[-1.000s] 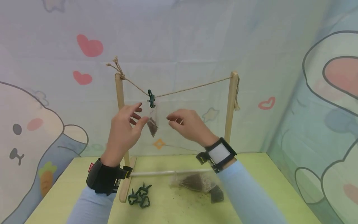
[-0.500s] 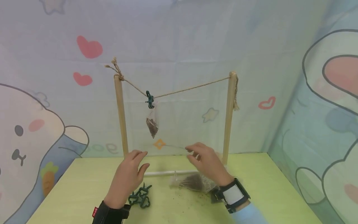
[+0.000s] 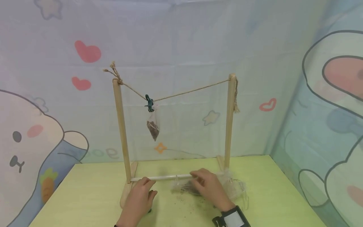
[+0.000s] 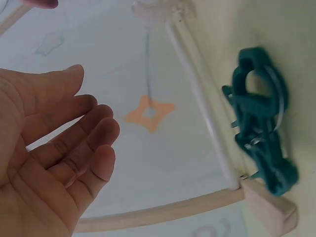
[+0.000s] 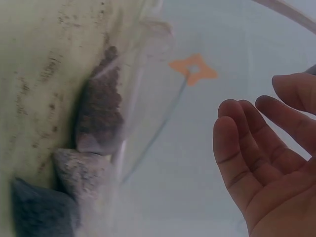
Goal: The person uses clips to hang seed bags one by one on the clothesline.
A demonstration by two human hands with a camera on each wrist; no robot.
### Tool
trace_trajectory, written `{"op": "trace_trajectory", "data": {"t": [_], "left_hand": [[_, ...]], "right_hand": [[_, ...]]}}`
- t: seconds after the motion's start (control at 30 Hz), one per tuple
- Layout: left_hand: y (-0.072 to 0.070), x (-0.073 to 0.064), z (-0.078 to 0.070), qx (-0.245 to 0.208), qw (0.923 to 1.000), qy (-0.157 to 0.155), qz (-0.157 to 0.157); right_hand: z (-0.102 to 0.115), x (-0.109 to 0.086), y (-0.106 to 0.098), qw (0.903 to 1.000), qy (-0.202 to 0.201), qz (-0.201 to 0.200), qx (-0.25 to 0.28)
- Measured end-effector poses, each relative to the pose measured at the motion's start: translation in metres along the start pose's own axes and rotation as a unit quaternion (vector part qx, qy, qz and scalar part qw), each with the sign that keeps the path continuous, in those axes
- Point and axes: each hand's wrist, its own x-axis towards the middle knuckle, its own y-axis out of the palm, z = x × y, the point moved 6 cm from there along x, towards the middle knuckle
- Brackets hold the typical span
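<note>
My left hand point(image 3: 138, 199) is low over the table, fingers loosely bent and holding nothing. Beside it, the left wrist view shows green plastic clips point(image 4: 259, 118), mostly hidden behind the hand in the head view. My right hand point(image 3: 210, 189) hovers at the mesh bags, fingers relaxed and nothing between them. In the right wrist view lie a bag of brown contents point(image 5: 101, 113), a paler speckled bag point(image 5: 81, 170) and a dark bag point(image 5: 42, 210). Another green clip point(image 3: 149, 103) hangs on the twine point(image 3: 187, 92), gripping a small see-through bag of brown bits point(image 3: 153, 127).
A wooden frame, its left post point(image 3: 121, 126) and right post point(image 3: 230, 126) upright, carries the twine. A white rod point(image 3: 163, 177) joins the posts near the table point(image 3: 85, 189). Dark crumbs point(image 3: 187, 205) are scattered before the bags. A printed cloth point(image 3: 181, 37) hangs behind.
Both hands have come down from beside the hanging bag, the left to the clips and the right to the bags. The clipped bag stays hanging on the twine.
</note>
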Motion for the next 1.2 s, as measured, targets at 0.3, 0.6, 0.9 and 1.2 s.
{"op": "trace_trajectory", "data": {"t": [0.3, 0.6, 0.9, 1.2], "left_hand": [[0.017, -0.007, 0.007, -0.011, 0.9995, -0.004, 0.029], [0.013, -0.013, 0.035, -0.001, 0.9970, -0.043, 0.065], [0.020, -0.020, 0.052, 0.018, 0.9900, -0.066, 0.124], [0.033, -0.023, 0.059, 0.041, 0.9908, -0.041, 0.122]], "right_hand": [[-0.012, -0.016, 0.017, 0.9985, 0.027, 0.042, -0.024], [-0.002, -0.015, 0.044, 0.9973, -0.030, 0.066, -0.014], [0.017, -0.019, 0.059, 0.9939, -0.048, 0.100, -0.001], [0.019, -0.023, 0.069, 0.9907, -0.051, 0.126, 0.008]]}}
